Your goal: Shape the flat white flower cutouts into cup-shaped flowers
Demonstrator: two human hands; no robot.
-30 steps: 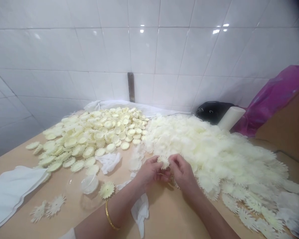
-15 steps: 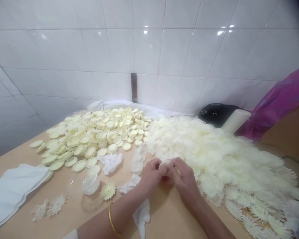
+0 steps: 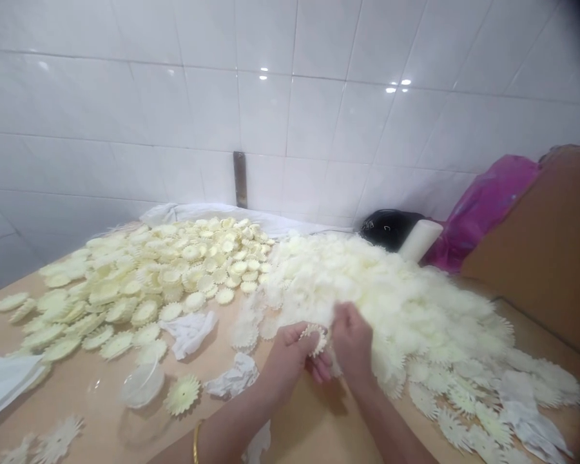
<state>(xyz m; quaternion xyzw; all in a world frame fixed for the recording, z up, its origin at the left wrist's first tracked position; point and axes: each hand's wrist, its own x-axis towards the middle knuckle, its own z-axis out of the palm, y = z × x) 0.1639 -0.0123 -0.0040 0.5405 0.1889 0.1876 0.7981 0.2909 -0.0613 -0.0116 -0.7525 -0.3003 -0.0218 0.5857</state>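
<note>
My left hand (image 3: 294,354) pinches a small pale flower-shaped piece (image 3: 314,338) with a notched, petal-like edge between thumb and fingers. Just to its right, my right hand (image 3: 352,345) is closed and slightly blurred; whatever its fingertips hold is too small to make out. Beyond both hands spreads a heap of thin white flower cut-outs (image 3: 367,283). A single yellowish flower cut-out (image 3: 182,394) lies on the table left of my forearm, beside a small clear cup (image 3: 142,385).
A pile of cupped yellowish flower pieces (image 3: 188,264) fills the back left. Crumpled white tissue (image 3: 234,377) lies near my left forearm, and white sheets (image 3: 7,383) at the left edge. Behind stand a black bag (image 3: 389,227), a white roll (image 3: 419,240) and a brown box (image 3: 536,238).
My hands have come apart; the right one has lifted away from the flower piece, which stays in the left. The camera view has turned a little to the right.
</note>
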